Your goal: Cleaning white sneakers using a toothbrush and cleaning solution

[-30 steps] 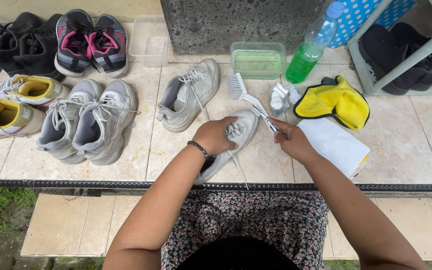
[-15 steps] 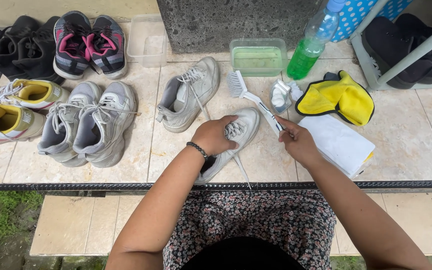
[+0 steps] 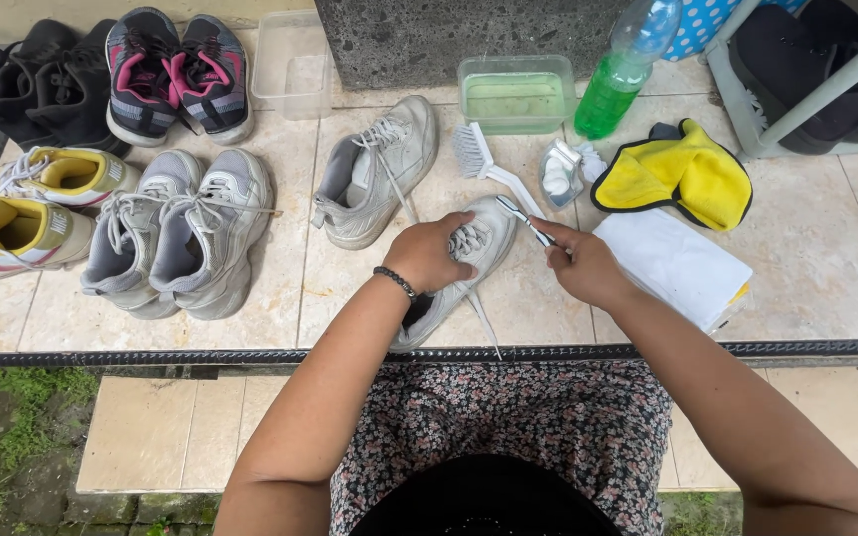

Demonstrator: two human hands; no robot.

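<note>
A white sneaker (image 3: 494,226) lies on the tiled ledge in front of me, toe pointing away. My left hand (image 3: 429,253) grips it over the laces and tongue. My right hand (image 3: 583,266) pinches a slim, toothbrush-like tool (image 3: 520,215) whose tip rests on the sneaker's toe. A larger white scrub brush (image 3: 473,154) lies on the tiles just beyond the toe. The matching white sneaker (image 3: 374,179) sits to the left, laces loose.
A tub of green liquid (image 3: 515,94), a green bottle (image 3: 616,94), a yellow cloth (image 3: 682,179) and a folded white cloth (image 3: 672,263) lie to the right. Grey sneakers (image 3: 181,233), yellow-lined shoes (image 3: 22,203), pink-and-black shoes (image 3: 176,74) and black shoes (image 3: 37,84) fill the left. A metal-edged step (image 3: 151,355) runs below.
Both hands stay on the same sneaker. My right hand has shifted slightly, keeping the slim tool at the toe.
</note>
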